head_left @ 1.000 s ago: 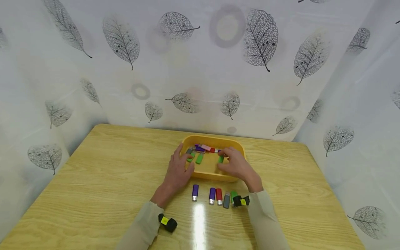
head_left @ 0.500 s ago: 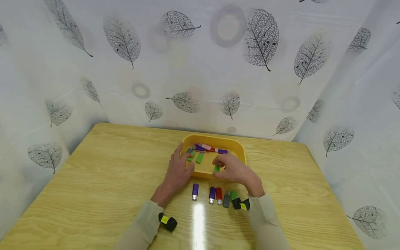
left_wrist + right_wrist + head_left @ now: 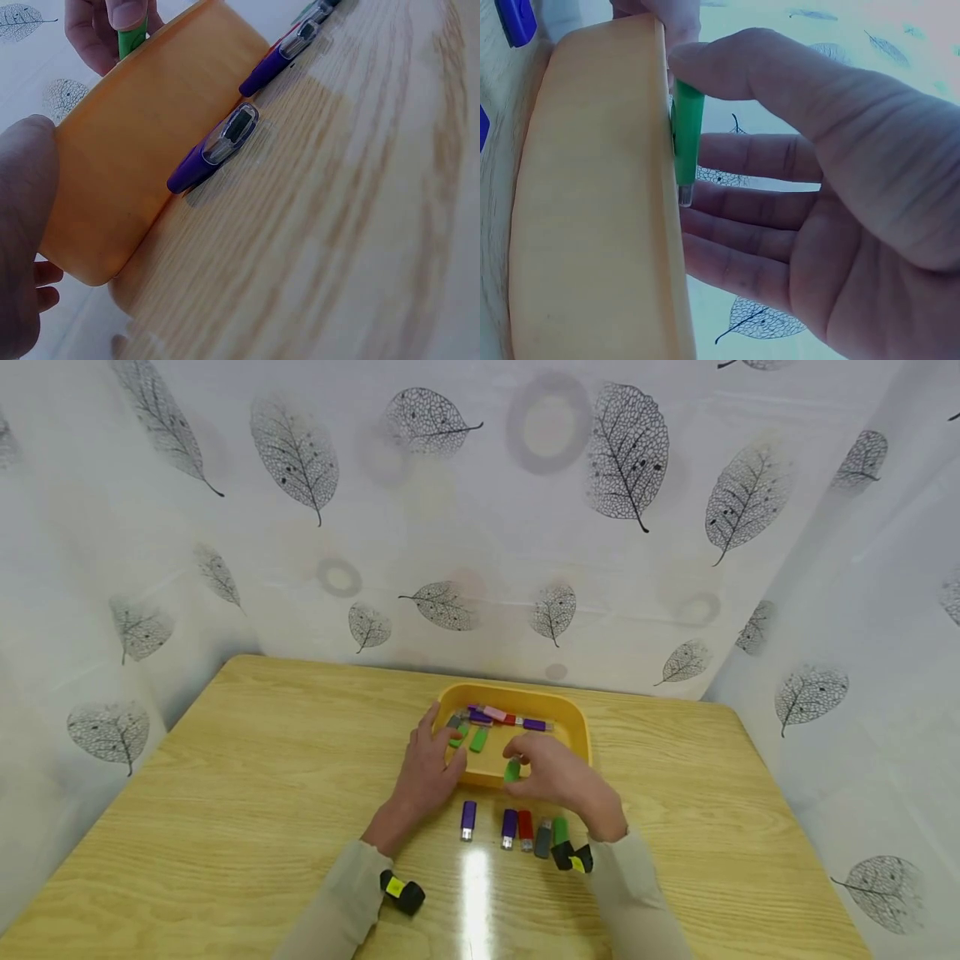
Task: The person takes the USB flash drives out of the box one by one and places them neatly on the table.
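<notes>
My right hand (image 3: 558, 772) pinches a green USB flash drive (image 3: 512, 770) between thumb and fingers over the near wall of the yellow tray (image 3: 566, 706). In the right wrist view the green drive (image 3: 688, 127) stands upright along the rim, metal plug end down, with the thumb at its top. My left hand (image 3: 427, 768) holds the tray's left end; the left wrist view shows its thumb (image 3: 34, 142) at the rim and fingertips round the corner. Inside the tray lie several more drives, among them a green one (image 3: 478, 740), a pink one (image 3: 494, 713) and a purple one (image 3: 535, 725).
In front of the tray, a row of drives lies on the wooden table (image 3: 300, 777): purple (image 3: 468, 821), another purple (image 3: 509, 828), red (image 3: 525, 831), grey (image 3: 543, 839) and green (image 3: 561, 829). A leaf-print curtain (image 3: 480, 527) surrounds the table's back and sides.
My right hand has moved left and toward the near rim with the green drive, uncovering the purple drive in the tray. The left hand stays in place.
</notes>
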Demonstrator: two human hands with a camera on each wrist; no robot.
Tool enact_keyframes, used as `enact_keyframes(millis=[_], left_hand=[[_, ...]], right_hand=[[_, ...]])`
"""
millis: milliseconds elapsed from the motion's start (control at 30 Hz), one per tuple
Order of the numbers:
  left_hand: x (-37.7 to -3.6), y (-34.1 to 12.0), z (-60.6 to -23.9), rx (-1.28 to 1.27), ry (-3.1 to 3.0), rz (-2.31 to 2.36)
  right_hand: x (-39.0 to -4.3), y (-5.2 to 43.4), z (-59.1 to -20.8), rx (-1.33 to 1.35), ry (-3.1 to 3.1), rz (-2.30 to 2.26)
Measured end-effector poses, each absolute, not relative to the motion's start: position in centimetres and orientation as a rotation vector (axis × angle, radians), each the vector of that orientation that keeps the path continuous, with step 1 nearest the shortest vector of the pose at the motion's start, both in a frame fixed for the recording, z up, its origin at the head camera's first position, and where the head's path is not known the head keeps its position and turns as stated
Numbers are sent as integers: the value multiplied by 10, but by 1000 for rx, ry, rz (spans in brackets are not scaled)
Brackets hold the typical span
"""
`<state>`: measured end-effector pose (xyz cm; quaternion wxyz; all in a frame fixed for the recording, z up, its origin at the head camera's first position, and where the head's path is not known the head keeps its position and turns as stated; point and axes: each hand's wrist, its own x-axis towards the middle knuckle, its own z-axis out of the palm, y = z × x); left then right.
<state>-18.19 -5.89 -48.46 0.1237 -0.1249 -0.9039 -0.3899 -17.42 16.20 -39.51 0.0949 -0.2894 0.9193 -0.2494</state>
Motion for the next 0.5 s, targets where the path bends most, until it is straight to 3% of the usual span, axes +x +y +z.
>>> enact_keyframes(millis=[500], left_hand=[[-182, -59, -485, -372, -2608, -1134]], right_hand=[[-157, 150, -384, -717, 2823, -482]])
